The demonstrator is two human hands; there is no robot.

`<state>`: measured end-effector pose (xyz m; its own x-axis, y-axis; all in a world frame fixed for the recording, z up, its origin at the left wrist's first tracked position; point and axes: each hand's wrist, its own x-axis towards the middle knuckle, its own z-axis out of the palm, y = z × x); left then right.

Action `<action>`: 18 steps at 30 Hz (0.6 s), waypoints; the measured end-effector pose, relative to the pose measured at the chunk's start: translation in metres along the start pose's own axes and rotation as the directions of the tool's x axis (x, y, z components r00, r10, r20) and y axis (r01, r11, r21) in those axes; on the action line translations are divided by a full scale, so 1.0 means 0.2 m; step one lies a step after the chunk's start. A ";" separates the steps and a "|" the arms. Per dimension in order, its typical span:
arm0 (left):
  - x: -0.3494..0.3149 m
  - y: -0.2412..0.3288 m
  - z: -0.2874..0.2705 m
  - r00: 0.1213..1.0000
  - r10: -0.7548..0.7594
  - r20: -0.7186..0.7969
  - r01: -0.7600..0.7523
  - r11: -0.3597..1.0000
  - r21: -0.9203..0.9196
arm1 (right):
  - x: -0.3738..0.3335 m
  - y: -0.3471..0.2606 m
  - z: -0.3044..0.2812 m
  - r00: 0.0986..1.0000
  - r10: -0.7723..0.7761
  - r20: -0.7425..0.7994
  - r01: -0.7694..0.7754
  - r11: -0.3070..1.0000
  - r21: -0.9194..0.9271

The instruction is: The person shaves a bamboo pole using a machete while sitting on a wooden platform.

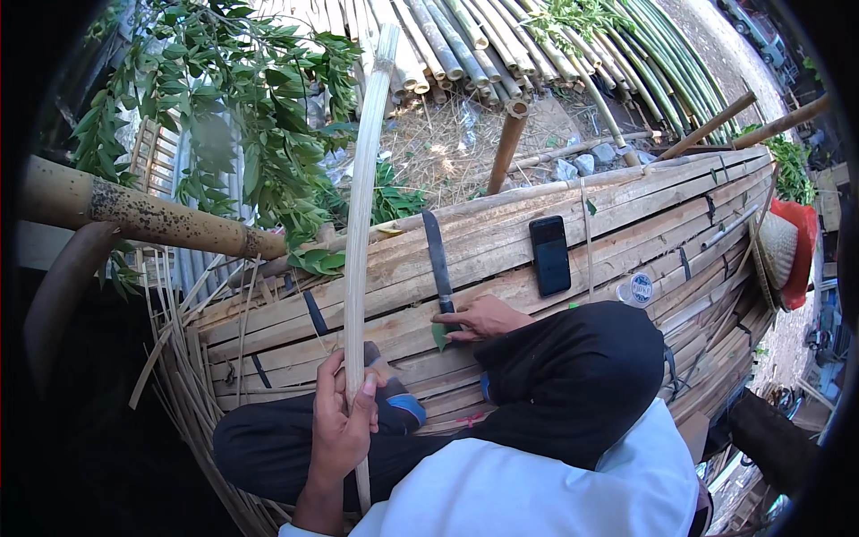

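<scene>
The bamboo strip [361, 206] looks smooth, the phone [550, 256] glossy, the knife blade [437, 255] probably metal.

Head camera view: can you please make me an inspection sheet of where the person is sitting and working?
Surface: slatted platform, narrow gaps, dark bands on it.
Work things: pale strip in hand; knife lying on the slats.
Clutter: phone, round clear container, small leaf.
Grip: left hand closed around the strip; right hand at the knife's handle, hold unclear.
Cables: nothing seen.
Surroundings: cut poles beyond, leafy branches at left, woven hat far right.
</scene>
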<state>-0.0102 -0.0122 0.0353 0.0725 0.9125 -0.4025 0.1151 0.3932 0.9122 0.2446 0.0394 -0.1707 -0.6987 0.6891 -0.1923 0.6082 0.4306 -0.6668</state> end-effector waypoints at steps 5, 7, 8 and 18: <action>0.01 0.01 -0.02 0.999 -0.034 0.022 0.034 0.999 0.004 | 0.05 0.02 0.14 0.998 -0.051 0.039 0.053 0.997 -0.054; 0.01 0.02 -0.01 0.998 -0.060 0.021 0.060 0.998 0.000 | 0.07 0.05 0.18 0.998 -0.004 0.055 0.008 0.996 -0.089; 0.02 0.01 -0.02 0.998 -0.057 0.017 0.057 0.998 -0.001 | 0.07 0.06 0.19 0.996 0.049 0.070 -0.041 0.992 -0.121; 0.04 -0.05 -0.03 0.997 0.057 0.053 -0.052 0.995 -0.083 | 0.00 0.17 0.20 0.924 0.235 -0.301 -0.046 0.851 0.524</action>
<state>-0.0176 -0.0079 0.0242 0.1316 0.9261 -0.3537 0.0281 0.3532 0.9351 0.2500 0.0307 -0.2226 -0.3893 0.9135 -0.1181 0.3524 0.0292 -0.9354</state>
